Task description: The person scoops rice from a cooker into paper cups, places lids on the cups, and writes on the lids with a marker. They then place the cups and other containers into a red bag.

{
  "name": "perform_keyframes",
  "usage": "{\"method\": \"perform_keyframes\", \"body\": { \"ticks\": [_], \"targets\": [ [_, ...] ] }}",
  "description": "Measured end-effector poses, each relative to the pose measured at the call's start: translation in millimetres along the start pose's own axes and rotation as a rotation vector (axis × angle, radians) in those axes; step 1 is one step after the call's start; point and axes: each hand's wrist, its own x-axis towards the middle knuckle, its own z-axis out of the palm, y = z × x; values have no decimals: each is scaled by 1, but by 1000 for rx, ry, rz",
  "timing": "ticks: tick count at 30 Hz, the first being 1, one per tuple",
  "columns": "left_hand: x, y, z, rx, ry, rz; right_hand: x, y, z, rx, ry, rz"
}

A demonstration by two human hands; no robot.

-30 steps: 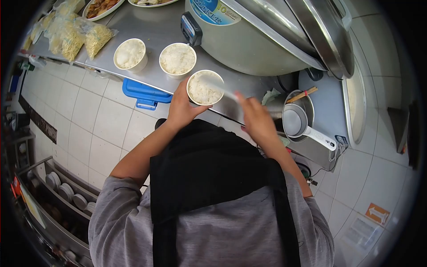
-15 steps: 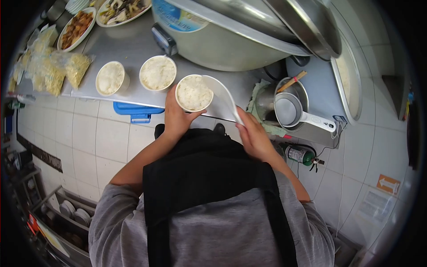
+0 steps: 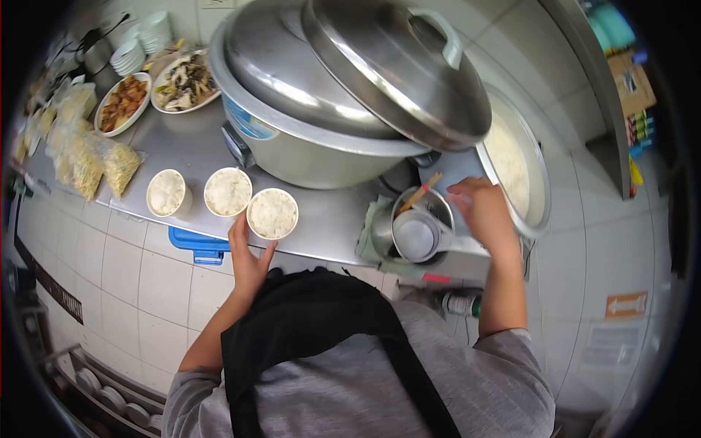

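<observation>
Near cup (image 3: 273, 214): heaped with rice; directly ahead of the left hand, well apart from the right; mouth up, long axis roughly upright; at the counter's front edge, base out of sight, so cannot tell whether fully set down.
Left hand (image 3: 250, 263): nearer of the two; grasping the near cup from the body side, fingers along its left wall, thumb at its front.
Right hand (image 3: 478, 208): raised beyond the right side of the pot, close to the rice pan (image 3: 541, 175); fingers bent, palm down; cannot tell whether pinching anything, with nothing plainly seen in the grasp.
Middle cup (image 3: 228, 192): just left of the near cup, rims touching or almost so; filled with rice too.
Left cup (image 3: 167, 193): at the end of the row, set apart by a gap; also filled.
Pot (image 3: 381, 237): between the hands, nearer the right; holding a dipper (image 3: 416, 239) and wooden sticks (image 3: 420, 191), with a green cloth (image 3: 374, 226) against its side.
Counter (image 3: 321, 215): bare metal between near cup and pot; bearing a large cooker (image 3: 328, 164) behind the cups, with lids (image 3: 398, 69) stacked slantwise on top.
Far left: crowded with bags (image 3: 120, 168), browned food (image 3: 123, 106) on a dish and stacked bowls (image 3: 154, 33).
Room: floored in pale tiles (image 3: 153, 270); marked at right with an orange arrow sign (image 3: 626, 305).
</observation>
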Motion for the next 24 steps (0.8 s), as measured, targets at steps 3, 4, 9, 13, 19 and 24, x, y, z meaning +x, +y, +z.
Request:
{"method": "perform_keyframes", "body": {
  "ticks": [3, 4, 9, 13, 19, 24],
  "targets": [
    [-25, -6, -3, 8, 53, -109, 82, -1, -62, 260, 429, -39],
    [-31, -4, -3, 0, 79, -107, 123, -8, -80, 194, 406, 40],
    [-58, 3, -14, 2, 196, -198, 290, 31, -41, -61, 212, -39],
    [-74, -5, -19, -9, 249, -284, 293, 62, -72, -213, 220, -120],
    [-63, -27, -31, 0, 314, -295, 167, 143, -120, -275, 215, 22],
    [10, -54, -47, -89, 71, -90, 83, 268, -101, -302, 194, 246]
  ]
}}
